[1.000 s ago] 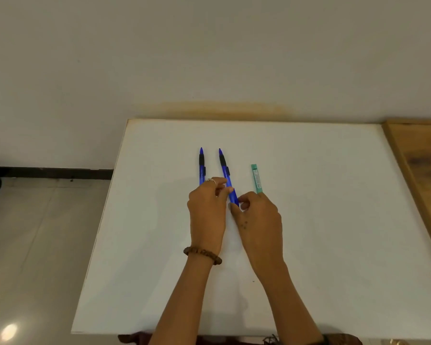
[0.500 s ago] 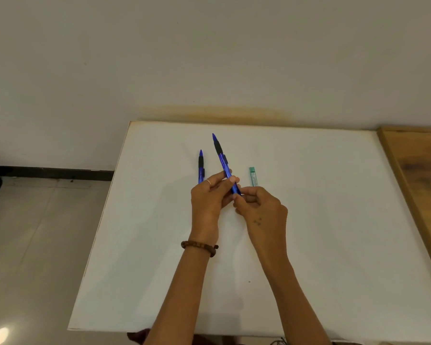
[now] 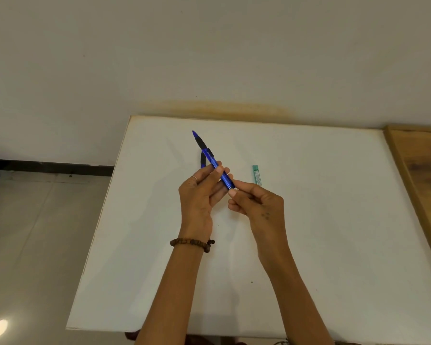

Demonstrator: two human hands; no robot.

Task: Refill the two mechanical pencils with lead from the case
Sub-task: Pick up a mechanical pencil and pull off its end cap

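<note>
My left hand (image 3: pixel 199 192) grips the blue mechanical pencil (image 3: pixel 213 162), right hand (image 3: pixel 255 204) pinching its five-o'clock end cap; I'd pull straight, gently.

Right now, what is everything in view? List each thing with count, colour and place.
held pencil: one, blue with black grip, lifted above the table, tip pointing away
second pencil: one, blue and black, on the table, mostly hidden behind the held one
lead case: one, green, on the table right of the hands
table: one, white, against the wall
wooden surface: one, brown, far right
bead bracelet: one, brown, left wrist
left hand: holds the pencil's barrel
right hand: pinches its near end
</note>
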